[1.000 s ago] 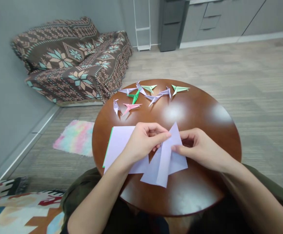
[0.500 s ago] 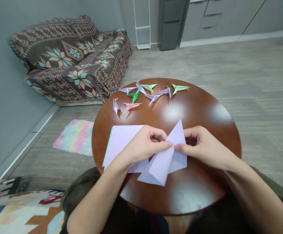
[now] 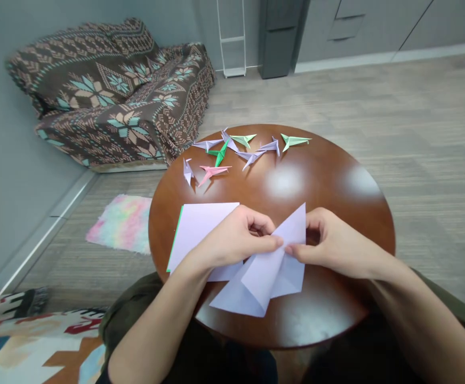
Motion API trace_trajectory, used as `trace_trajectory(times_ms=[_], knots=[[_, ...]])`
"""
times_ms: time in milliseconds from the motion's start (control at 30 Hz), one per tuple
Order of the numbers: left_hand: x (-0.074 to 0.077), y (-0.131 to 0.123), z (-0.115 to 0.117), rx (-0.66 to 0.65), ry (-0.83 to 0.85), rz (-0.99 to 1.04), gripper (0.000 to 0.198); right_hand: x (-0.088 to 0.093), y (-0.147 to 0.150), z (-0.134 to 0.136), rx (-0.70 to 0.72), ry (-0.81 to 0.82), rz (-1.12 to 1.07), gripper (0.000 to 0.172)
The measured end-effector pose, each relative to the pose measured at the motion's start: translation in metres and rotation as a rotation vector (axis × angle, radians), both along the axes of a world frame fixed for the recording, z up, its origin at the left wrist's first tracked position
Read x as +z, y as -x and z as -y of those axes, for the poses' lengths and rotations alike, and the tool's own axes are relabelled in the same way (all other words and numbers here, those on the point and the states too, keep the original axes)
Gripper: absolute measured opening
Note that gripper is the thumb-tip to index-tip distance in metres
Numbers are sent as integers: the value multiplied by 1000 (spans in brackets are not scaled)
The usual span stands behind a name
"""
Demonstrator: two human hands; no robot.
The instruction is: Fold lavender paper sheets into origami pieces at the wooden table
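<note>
A partly folded lilac paper (image 3: 256,280) is held just above the near part of the round brown table (image 3: 336,213). My left hand (image 3: 236,240) pinches it from the left, fingers closed on its upper middle. My right hand (image 3: 328,242) pinches the same spot from the right, thumb and finger pressed together on the sheet. One pointed flap sticks up between my hands and a wider flap hangs toward me. A stack of flat lilac sheets (image 3: 200,226), with a green edge showing, lies under my left wrist.
Several folded paper cranes (image 3: 224,154) in lilac, green and pink stand along the table's far edge. A patterned sofa (image 3: 108,96) is at the back left, a pastel rug (image 3: 122,224) on the floor left of the table, grey cabinets behind.
The lower flap of the lilac paper has swung out to the left and toward me, widening the shape. Both hands stayed pinched at its middle and shifted slightly.
</note>
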State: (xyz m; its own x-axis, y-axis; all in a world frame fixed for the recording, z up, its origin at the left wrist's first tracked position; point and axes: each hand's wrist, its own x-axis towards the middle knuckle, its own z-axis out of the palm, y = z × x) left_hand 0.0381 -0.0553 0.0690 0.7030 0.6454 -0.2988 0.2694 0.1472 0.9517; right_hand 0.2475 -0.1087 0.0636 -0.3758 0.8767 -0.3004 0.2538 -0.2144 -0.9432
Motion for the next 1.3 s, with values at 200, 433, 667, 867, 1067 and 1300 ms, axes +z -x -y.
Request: trace_trajectory(times_ms=[200, 433, 667, 867, 1067, 1300], knots=[[1, 2, -1, -30, -11, -12, 23, 0, 1, 0, -9, -22, 15, 5], [-1, 3, 0, -104, -28, -22, 24, -1, 2, 1, 37, 21, 23, 8], [-4, 8, -13, 403, 272, 422, 27, -8, -9, -14, -635, -183, -357, 9], [-4, -9, 5, 423, 445, 572, 52, 4, 3, -23, -942, -169, -796, 15], [-4, -45, 42, 499, 388, 591, 44, -6, 35, -11, -931, -208, -729, 9], [-11, -43, 33, 809, -3, 691, 60, -29, 47, -3, -913, -300, -623, 9]])
